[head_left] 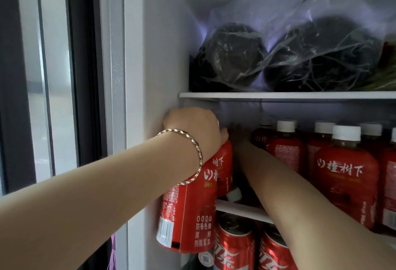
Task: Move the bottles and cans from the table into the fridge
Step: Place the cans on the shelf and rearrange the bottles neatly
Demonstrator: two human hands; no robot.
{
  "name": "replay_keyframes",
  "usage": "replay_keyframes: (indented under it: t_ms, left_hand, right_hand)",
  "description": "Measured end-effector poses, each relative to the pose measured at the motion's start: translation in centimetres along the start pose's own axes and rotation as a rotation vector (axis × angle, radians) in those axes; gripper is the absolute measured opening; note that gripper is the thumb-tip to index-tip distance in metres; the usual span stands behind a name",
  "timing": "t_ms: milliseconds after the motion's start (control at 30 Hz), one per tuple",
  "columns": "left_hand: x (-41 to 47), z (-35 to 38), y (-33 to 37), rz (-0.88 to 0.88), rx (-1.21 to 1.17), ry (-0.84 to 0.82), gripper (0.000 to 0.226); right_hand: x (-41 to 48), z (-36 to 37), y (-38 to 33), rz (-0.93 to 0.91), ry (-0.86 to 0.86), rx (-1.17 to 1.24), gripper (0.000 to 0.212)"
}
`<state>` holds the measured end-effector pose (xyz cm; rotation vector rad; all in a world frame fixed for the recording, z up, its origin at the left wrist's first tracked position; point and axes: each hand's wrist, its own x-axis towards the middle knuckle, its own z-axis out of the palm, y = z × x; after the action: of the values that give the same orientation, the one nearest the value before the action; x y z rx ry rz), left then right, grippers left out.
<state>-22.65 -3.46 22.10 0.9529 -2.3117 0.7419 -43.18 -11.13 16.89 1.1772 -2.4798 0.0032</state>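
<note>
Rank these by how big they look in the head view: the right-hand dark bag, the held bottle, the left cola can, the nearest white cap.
1. right-hand dark bag and held bottle: about alike, and the bottle is nearer the camera, so unranked.
2. left cola can, partly cut off.
3. white cap.

Top shelf (300, 95), white front edge, carries two dark round bundles (231, 59) wrapped in clear plastic bags, side by side, with something green (385, 81), maybe leafy greens, squeezed in at the far right. Next shelf down (240, 208): red-labelled bottles (345, 182) with white caps, upright, packed in rows across the right. Beneath it, red cans (233, 246) stand upright, tops showing.
</note>
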Motion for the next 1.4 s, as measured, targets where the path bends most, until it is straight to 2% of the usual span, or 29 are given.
replay_keyframes:
  t_ms: [133,333,533,733,900,1200,1400]
  left_hand:
    - [-0.1,0.1,0.0,0.016,0.023,0.009,0.048]
    - [-0.4,0.3,0.0,0.02,0.033,0.054,0.048]
    - [-0.2,0.5,0.0,0.008,-0.001,0.048,0.045]
    - [-0.3,0.6,0.0,0.032,0.012,0.081,0.046]
    - [-0.4,0.6,-0.1,0.047,-0.001,0.101,0.042]
    - [-0.2,0.6,0.0,0.045,0.02,0.084,0.048]
    - [-0.2,0.5,-0.1,0.028,0.0,0.097,0.044]
  right_hand:
    - [0.8,0.6,0.1,-0.021,-0.021,-0.007,0.061]
    - [1.3,1.3,-0.4,-0.022,-0.008,0.148,0.04]
    - [0.7,1.8,0.0,-0.053,0.185,0.066,0.038]
    - [0.4,1.4,-0.1,0.0,0.276,0.117,0.036]
    - [0.3,1.4,-0.2,0.022,0.299,0.167,0.038]
    - [0.4,1.0,-0.2,0.057,0.305,0.187,0.039]
    - [-0.2,0.7,0.4,-0.065,0.323,0.245,0.048]
